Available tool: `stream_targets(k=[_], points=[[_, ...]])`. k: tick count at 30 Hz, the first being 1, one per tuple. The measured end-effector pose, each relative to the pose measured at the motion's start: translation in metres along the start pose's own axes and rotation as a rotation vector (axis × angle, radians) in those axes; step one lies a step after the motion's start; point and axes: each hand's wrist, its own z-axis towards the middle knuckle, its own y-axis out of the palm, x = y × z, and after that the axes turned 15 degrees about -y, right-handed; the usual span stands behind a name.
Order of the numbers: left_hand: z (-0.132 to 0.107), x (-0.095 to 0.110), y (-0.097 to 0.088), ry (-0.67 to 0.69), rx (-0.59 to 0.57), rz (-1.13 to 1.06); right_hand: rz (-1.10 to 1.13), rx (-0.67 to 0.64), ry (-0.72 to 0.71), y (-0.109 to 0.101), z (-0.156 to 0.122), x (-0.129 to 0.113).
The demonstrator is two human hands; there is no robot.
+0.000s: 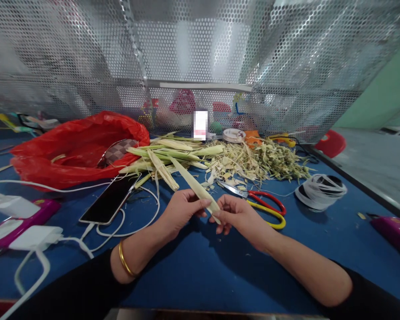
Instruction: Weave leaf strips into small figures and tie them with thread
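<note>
A long pale leaf strip (194, 183), like a dried husk or reed leaf, runs between my hands and points away to the upper left. My left hand (183, 209) pinches it along its lower part, thumb on top. Its near end is held between the thumb and fingers of my right hand (236, 215). Beyond my left hand lies a pile of similar pale green leaves and stalks (173, 151). Close to the right hand, scissors (266, 206) with one red and one yellow handle rest on the blue table (200, 275), blades toward the scraps.
A red plastic bag (70, 173) stands left, with a phone (110, 200) and white cables before it. Leaf scraps (235, 162) and dry plant bits (276, 160) are heaped at the back. A spool of white ribbon (321, 192) sits right. Perforated metal panels (193, 49) close off the far edge.
</note>
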Motion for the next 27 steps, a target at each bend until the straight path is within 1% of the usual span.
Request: stream_targets(k=[3, 4, 5, 6, 8, 9, 10, 11, 12, 13, 15, 16, 18, 19, 20, 21, 23, 25, 27], points=[[0.0, -0.002, -0.002, -0.025, -0.007, 0.056, -0.088, 0.063, -0.104, -0.007, 0.002, 0.0], [-0.001, -0.002, -0.002, -0.005, 0.017, 0.111, -0.138, 0.084, -0.146, -0.011, 0.003, -0.001], [-0.003, -0.002, -0.003, 0.052, 0.069, 0.188, -0.2, 0.095, -0.18, -0.015, 0.004, -0.001], [-0.006, -0.002, -0.003, 0.152, 0.149, 0.277, -0.272, 0.095, -0.206, -0.019, 0.005, -0.002], [-0.012, 0.001, -0.005, 0.438, 0.336, 0.452, -0.437, 0.054, -0.236, -0.026, 0.005, -0.003], [-0.015, 0.003, -0.007, 0.579, 0.406, 0.516, -0.506, 0.018, -0.245, -0.028, 0.004, -0.003], [-0.016, 0.005, -0.008, 0.679, 0.433, 0.572, -0.557, -0.02, -0.256, -0.028, 0.004, -0.004], [-0.017, 0.007, -0.009, 0.731, 0.42, 0.624, -0.592, -0.049, -0.272, -0.028, 0.004, -0.005], [-0.016, 0.008, -0.01, 0.732, 0.374, 0.677, -0.615, -0.069, -0.292, -0.027, 0.003, -0.006], [-0.014, 0.009, -0.011, 0.69, 0.314, 0.724, -0.632, -0.08, -0.316, -0.027, 0.003, -0.007], [-0.009, 0.008, -0.012, 0.524, 0.217, 0.752, -0.694, -0.083, -0.363, -0.028, 0.003, -0.012], [-0.006, 0.007, -0.013, 0.434, 0.189, 0.717, -0.763, -0.076, -0.377, -0.032, 0.003, -0.015], [-0.002, 0.005, -0.014, 0.291, 0.155, 0.594, -0.991, -0.059, -0.366, -0.045, 0.0, -0.02], [-0.001, 0.005, -0.015, 0.242, 0.142, 0.528, -1.145, -0.051, -0.332, -0.054, -0.002, -0.021], [-0.001, 0.006, -0.016, 0.207, 0.131, 0.47, -1.302, -0.071, -0.272, -0.064, -0.005, -0.022], [-0.001, 0.007, -0.016, 0.181, 0.125, 0.426, -1.413, -0.117, -0.178, -0.073, -0.007, -0.021], [-0.001, 0.011, -0.018, 0.137, 0.119, 0.368, -1.481, -0.203, 0.019, -0.09, -0.012, -0.017], [-0.001, 0.014, -0.018, 0.1, 0.112, 0.338, -1.501, -0.237, 0.05, -0.098, -0.013, -0.01], [0.0, 0.016, -0.019, 0.071, 0.109, 0.307, -1.536, -0.263, 0.014, -0.098, -0.011, -0.005]])
